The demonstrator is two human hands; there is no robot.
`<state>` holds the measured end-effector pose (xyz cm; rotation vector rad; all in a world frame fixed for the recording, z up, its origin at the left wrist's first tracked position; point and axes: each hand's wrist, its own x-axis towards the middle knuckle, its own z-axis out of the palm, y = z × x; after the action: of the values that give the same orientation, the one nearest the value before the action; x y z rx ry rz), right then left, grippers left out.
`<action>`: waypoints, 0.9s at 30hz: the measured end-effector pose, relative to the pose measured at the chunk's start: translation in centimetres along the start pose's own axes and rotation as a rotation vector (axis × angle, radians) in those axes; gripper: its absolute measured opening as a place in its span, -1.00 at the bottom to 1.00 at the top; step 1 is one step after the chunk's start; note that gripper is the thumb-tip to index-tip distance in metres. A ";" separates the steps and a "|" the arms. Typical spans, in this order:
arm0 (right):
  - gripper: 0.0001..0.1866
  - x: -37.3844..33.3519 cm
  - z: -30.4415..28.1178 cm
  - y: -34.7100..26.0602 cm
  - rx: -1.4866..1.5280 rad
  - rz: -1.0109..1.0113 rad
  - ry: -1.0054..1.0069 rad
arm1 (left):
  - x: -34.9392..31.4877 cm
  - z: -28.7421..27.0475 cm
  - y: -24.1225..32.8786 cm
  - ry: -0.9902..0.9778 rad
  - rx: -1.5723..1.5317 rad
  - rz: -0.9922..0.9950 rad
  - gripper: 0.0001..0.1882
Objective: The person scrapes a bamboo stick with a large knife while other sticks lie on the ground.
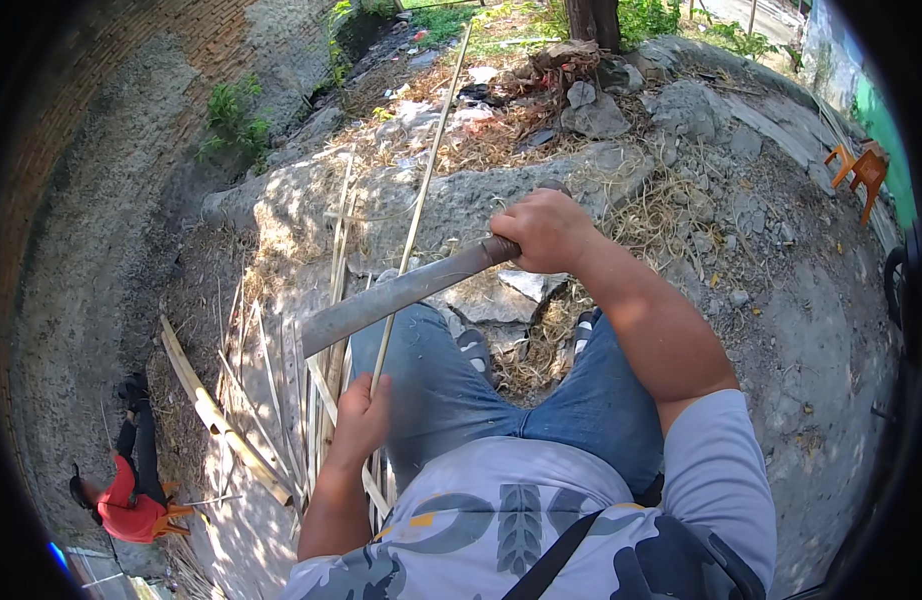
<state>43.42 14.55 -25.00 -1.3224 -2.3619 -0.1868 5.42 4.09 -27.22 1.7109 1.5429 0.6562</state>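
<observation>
My right hand (pixel 546 230) is closed round the brown handle of a machete (pixel 396 297), whose broad grey blade slants down to the left over my knee. A long, thin bamboo strip (pixel 428 175) runs up and away from my left hand (pixel 363 415), whose fingers are wrapped round its near end. The blade crosses the strip above my left thigh; whether the two touch I cannot tell. Several loose bamboo strips (pixel 311 400) lie on the ground beside my left leg.
A split bamboo piece (pixel 221 425) lies further left. Over there a person in a red shirt (pixel 131 505) sits on an orange seat. Broken concrete slabs (pixel 496 300) lie between my feet. Ahead are a low concrete ledge (pixel 401 215), litter and a tree trunk (pixel 593 22). An orange chair (pixel 866 175) stands far right.
</observation>
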 end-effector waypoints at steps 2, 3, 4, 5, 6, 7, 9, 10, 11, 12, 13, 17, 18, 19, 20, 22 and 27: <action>-0.82 0.0 -0.3 0.2 -0.012 0.009 -0.030 | 0.0 0.0 -0.1 0.005 0.090 0.043 -0.64; -0.82 -0.1 -0.2 0.5 -0.012 0.066 -0.053 | -0.1 0.0 -0.3 -0.015 0.122 0.056 -0.65; -0.82 -0.2 -0.2 0.9 -0.011 0.123 -0.075 | -0.2 -0.1 -0.4 -0.035 0.155 0.069 -0.66; -0.82 -0.4 -0.1 1.4 -0.012 0.124 -0.078 | -0.4 -0.2 -0.3 -0.037 0.153 0.069 -0.66; -0.81 -0.5 -0.1 2.0 0.003 0.201 -0.042 | -0.7 -0.3 -0.1 -0.059 0.139 0.076 -0.67; -0.80 -0.7 -0.1 2.6 0.017 0.278 -0.006 | -0.9 -0.4 0.0 -0.080 0.125 0.083 -0.68; -0.79 -1.1 -0.3 3.3 0.037 0.337 0.043 | -1.3 -0.6 -0.5 -0.098 0.088 0.086 -0.70; -0.77 -1.1 -0.3 3.5 0.058 0.396 0.092 | -1.4 -0.8 -0.6 -0.116 0.050 0.088 -0.71; -0.77 -1.1 -0.4 3.2 0.059 0.393 0.089 | -1.4 -0.9 -0.7 -0.113 0.049 0.085 -0.71; -0.78 -1.0 -0.7 2.7 0.033 0.403 0.098 | -1.4 -0.9 -0.6 -0.109 0.046 0.082 -0.73; -0.78 -0.9 -0.8 2.3 0.006 0.413 0.107 | -1.5 -1.0 -0.6 -0.104 0.044 0.080 -0.74; -0.80 -0.5 -0.2 1.1 0.021 0.337 0.149 | -1.6 -0.9 0.5 -0.093 0.063 0.052 -0.76; -0.81 -0.3 -0.4 0.6 0.022 0.236 0.112 | -1.5 -0.5 1.3 -0.076 0.075 0.079 -0.75; -0.83 -0.1 -0.5 0.2 0.023 0.136 0.074 | -1.5 -0.2 1.7 -0.059 0.088 0.107 -0.74; -0.83 0.1 -0.3 -0.3 0.022 0.133 0.079 | -1.4 -0.2 1.5 -0.054 0.089 0.110 -0.74; -0.85 0.5 0.0 -1.3 -0.026 -0.044 0.047 | -1.2 -0.2 0.7 -0.070 0.163 0.094 -0.73; -0.81 -0.1 -0.6 1.8 -0.054 0.116 0.048 | -1.7 -1.7 -0.5 -0.126 0.163 0.088 -0.68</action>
<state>45.16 15.26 -24.67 -1.4592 -2.2476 -0.2455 3.53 2.72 -26.37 1.9124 1.4738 0.4669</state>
